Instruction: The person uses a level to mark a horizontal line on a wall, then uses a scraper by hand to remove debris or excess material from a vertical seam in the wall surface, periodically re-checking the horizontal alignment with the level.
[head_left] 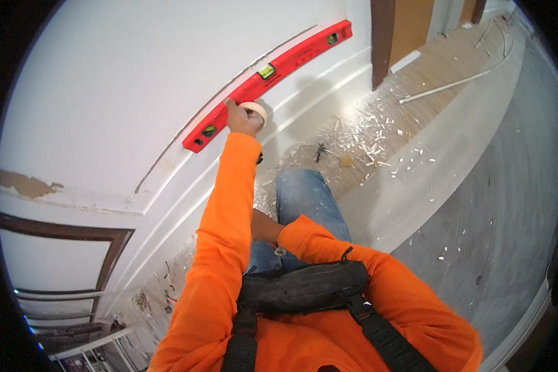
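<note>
The red spirit level (266,80) lay lengthwise against the white wall (136,68), between a thin ragged line (192,118) in its surface and the ridged moulding (316,99) lower down. The left hand (243,118) was at the level's nearer half, its thumb against the red body and its fingers closed on a pale roll of tape (262,114). The right hand (266,227) was mostly hidden behind the left orange sleeve (220,229), near the jeans (305,192); whether its fingers were apart or together could not be told. White scraps (373,147) were scattered over the wood-look floor (431,99), and a long pale strip (459,80) lay farther along, near the brown door frame (383,46).
</note>
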A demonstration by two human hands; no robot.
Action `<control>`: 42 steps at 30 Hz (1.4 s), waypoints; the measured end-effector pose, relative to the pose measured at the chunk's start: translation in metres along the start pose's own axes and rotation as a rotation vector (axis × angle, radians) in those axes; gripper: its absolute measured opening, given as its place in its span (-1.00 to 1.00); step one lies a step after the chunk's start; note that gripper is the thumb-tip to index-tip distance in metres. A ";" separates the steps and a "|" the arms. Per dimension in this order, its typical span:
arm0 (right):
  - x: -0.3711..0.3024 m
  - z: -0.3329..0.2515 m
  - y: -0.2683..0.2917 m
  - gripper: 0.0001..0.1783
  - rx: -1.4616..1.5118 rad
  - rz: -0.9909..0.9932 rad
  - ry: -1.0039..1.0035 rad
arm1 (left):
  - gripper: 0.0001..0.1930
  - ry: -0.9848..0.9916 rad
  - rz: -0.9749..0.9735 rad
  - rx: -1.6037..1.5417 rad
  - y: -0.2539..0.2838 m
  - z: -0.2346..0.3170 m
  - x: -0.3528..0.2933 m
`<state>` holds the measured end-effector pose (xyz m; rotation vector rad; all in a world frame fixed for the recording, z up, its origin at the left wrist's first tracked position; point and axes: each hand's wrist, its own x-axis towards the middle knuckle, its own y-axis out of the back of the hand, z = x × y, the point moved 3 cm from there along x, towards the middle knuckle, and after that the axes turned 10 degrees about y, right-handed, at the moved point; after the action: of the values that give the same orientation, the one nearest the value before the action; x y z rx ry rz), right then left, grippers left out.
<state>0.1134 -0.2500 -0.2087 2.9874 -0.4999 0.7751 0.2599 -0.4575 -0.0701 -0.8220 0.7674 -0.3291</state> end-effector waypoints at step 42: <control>0.003 -0.069 0.041 -0.53 0.105 -0.218 -0.752 | -0.51 -0.240 0.296 -0.121 0.212 0.247 -0.112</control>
<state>0.0706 -0.2837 -0.1497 3.2661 -0.1204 -0.3750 0.3573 -0.1268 -0.0693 -0.8303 0.6758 0.0799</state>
